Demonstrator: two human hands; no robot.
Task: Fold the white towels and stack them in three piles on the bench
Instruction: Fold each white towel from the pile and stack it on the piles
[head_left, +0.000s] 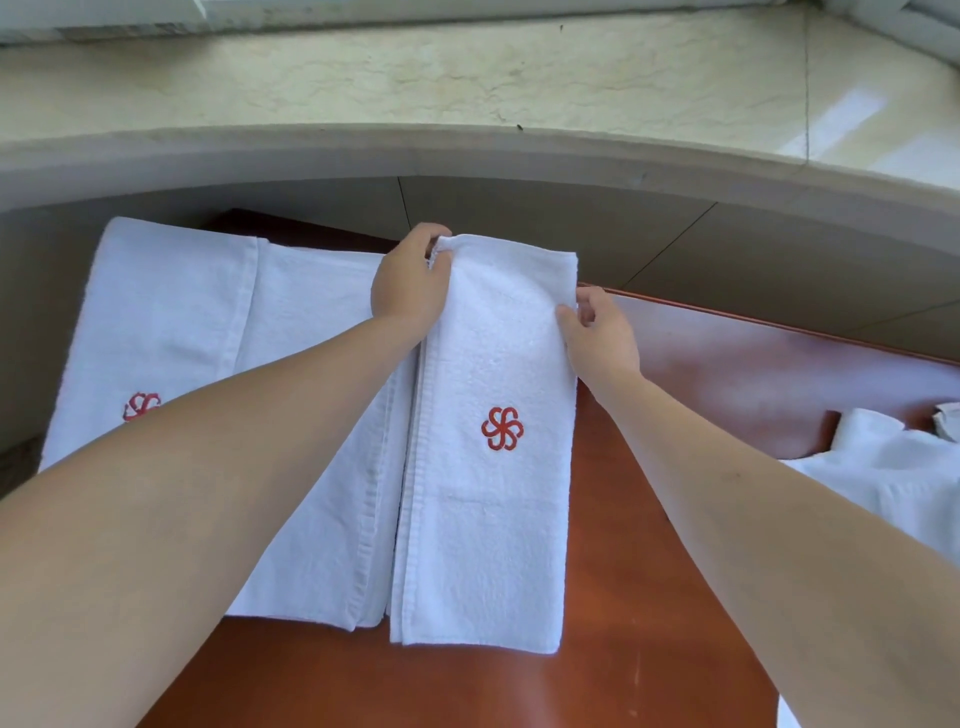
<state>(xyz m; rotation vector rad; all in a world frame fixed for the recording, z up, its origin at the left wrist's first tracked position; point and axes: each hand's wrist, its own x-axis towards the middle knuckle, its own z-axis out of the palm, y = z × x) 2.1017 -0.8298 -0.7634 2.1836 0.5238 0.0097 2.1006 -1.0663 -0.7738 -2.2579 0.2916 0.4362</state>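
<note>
A folded white towel (488, 509) with a red flower logo lies lengthwise on the reddish-brown bench (649, 597). My left hand (410, 283) pinches its far left corner. My right hand (597, 332) pinches its right edge near the far end. Left of it lies a second folded white towel (322, 415), partly under my left forearm. Further left a third folded towel (161, 322) shows part of a red logo.
A heap of unfolded white towels (893, 467) sits at the bench's right side. A grey tiled wall (727, 244) with a pale stone ledge (467, 78) rises right behind the bench.
</note>
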